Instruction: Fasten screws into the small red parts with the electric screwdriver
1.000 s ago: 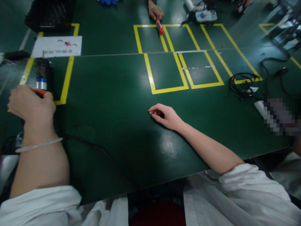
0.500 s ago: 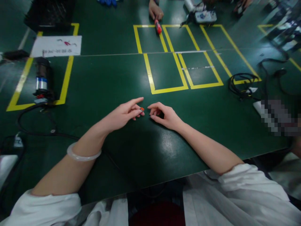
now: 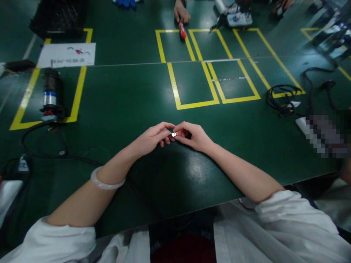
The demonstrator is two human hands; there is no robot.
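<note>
Over the near middle of the green table, my left hand [image 3: 149, 139] and my right hand [image 3: 195, 136] meet at the fingertips. Between them is a small orange and silver part [image 3: 174, 134], too small to name, with a bright shiny face. The thumb and fingers of my left hand pinch it from the left. From the right, my right thumb and forefinger close on its orange end. The curled fingers hide some of it.
A dark cylindrical tool [image 3: 51, 93] with a black cable stands at left, near a white paper sheet [image 3: 67, 54]. Yellow tape [image 3: 197, 105] outlines areas ahead. Across the table another person's hand [image 3: 181, 12] touches a red object [image 3: 182, 31]. A coiled cable [image 3: 282, 98] lies at right.
My left hand has moved right and slightly down with the small part, closing the gap to my right hand. My right fingertips now grip it too.
</note>
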